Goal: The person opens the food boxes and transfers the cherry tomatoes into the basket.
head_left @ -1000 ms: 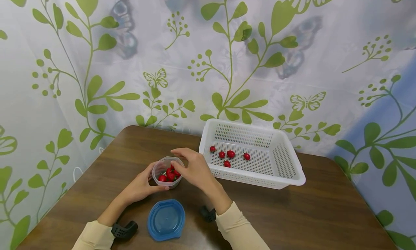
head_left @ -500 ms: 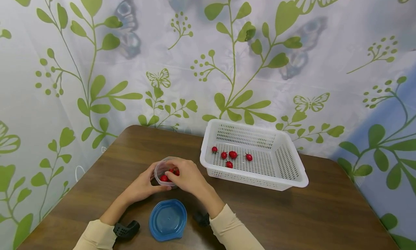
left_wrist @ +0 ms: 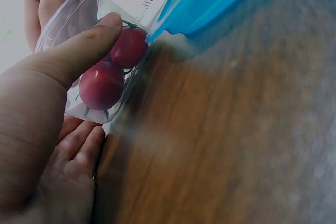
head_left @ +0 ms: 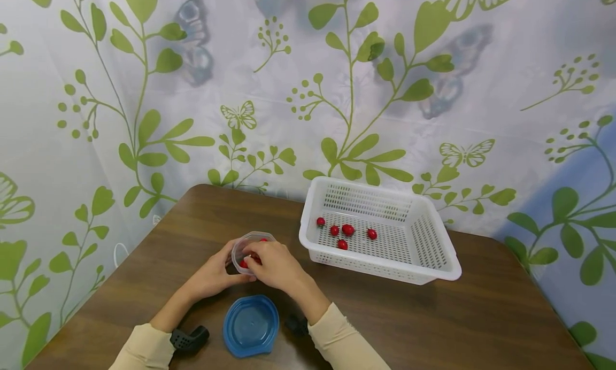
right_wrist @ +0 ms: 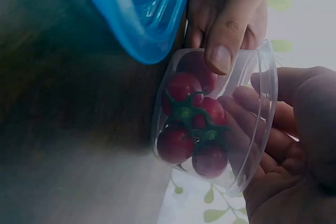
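Note:
In the head view my left hand [head_left: 214, 272] holds a small clear plastic container [head_left: 255, 234] from its left side. In the left wrist view, its thumb lies along the outside of the wall. Inside are several red cherry tomatoes [right_wrist: 176, 142] with green stems. My right hand [head_left: 275, 264] reaches over the rim, its fingers down in the container. In the right wrist view those fingers [right_wrist: 247, 114] show through the clear wall close by the tomatoes. I cannot tell whether they grip one. A blue lid [head_left: 251, 325] lies on the table just below the container.
A white perforated basket [head_left: 385, 266] stands to the right on the brown wooden table [head_left: 409, 316], with several cherry tomatoes [head_left: 347, 230] on its bottom. Behind the table hangs a cloth [head_left: 298, 145] with a leaf pattern. A black band [head_left: 190, 339] is on the left wrist.
My right hand has moved left and down, its fingers going deeper into the container and covering more tomatoes. My left hand keeps its hold. The head view has shifted slightly.

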Available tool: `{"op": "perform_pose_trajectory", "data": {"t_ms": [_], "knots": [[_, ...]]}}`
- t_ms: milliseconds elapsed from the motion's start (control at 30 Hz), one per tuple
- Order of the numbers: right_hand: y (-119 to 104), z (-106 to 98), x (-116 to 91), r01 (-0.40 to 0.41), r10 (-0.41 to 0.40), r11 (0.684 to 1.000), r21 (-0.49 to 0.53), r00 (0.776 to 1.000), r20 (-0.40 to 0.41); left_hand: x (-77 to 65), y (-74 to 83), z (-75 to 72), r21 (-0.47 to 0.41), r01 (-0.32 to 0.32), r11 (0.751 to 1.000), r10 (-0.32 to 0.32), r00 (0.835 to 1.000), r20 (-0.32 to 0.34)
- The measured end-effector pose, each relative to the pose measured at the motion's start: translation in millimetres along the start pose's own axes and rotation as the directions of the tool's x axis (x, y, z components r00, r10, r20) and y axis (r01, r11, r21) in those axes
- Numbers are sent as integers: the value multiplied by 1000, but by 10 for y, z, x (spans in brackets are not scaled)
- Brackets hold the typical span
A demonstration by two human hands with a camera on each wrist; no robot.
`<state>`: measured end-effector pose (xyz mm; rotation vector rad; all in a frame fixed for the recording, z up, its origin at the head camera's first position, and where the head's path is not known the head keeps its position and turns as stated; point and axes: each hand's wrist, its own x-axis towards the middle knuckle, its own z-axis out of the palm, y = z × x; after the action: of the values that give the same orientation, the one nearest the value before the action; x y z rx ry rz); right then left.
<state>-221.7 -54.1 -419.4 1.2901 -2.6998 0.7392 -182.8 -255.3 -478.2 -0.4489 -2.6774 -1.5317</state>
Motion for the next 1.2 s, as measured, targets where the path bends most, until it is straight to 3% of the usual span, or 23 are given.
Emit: {"op": "perform_pose_trajectory", "data": {"t_ms": [333, 700, 1000, 1200], "knots": [[-45, 4, 13, 68, -61, 992, -105, 996, 69, 8, -12, -10, 9, -49, 999, 49, 999, 7], [-37, 12, 23, 98, -87, 991, -90, 988, 125, 11, -10, -7, 30, -33, 999, 33, 999, 8], [-26, 28, 24, 67, -62, 997, -44, 992, 114, 8, -25, 6, 4, -44, 999, 44, 999, 8], [-1, 47, 30, 37, -37, 999, 8, 999, 39, 1, 0, 0, -6, -33, 999, 33, 999, -1]]}}
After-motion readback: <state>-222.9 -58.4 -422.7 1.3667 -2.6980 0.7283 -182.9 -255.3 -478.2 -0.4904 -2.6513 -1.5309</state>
